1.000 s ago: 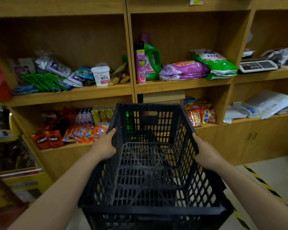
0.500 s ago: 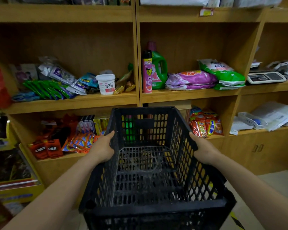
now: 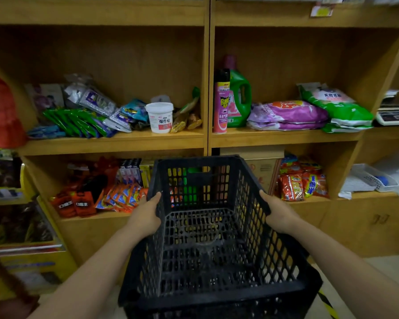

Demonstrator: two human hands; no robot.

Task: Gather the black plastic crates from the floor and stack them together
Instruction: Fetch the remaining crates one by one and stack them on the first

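I hold one empty black plastic crate point(image 3: 207, 245) with mesh walls in front of my chest, its open top facing up and its far end tipped slightly toward the shelves. My left hand point(image 3: 145, 217) grips the crate's left rim, fingers hooked over the edge. My right hand point(image 3: 279, 217) grips the right rim the same way. No other black crate is in view.
A wooden shelving unit point(image 3: 206, 139) stands right ahead, stocked with packets, a white tub point(image 3: 160, 117), a pink spray can point(image 3: 221, 101) and a green detergent bottle point(image 3: 240, 97). A yellow display rack point(image 3: 32, 256) stands at the left. Yellow-black floor tape point(image 3: 327, 305) shows at the lower right.
The view has tilted up and shifted slightly right, so the shelves sit lower in frame. Both hands keep the same grip on the crate.
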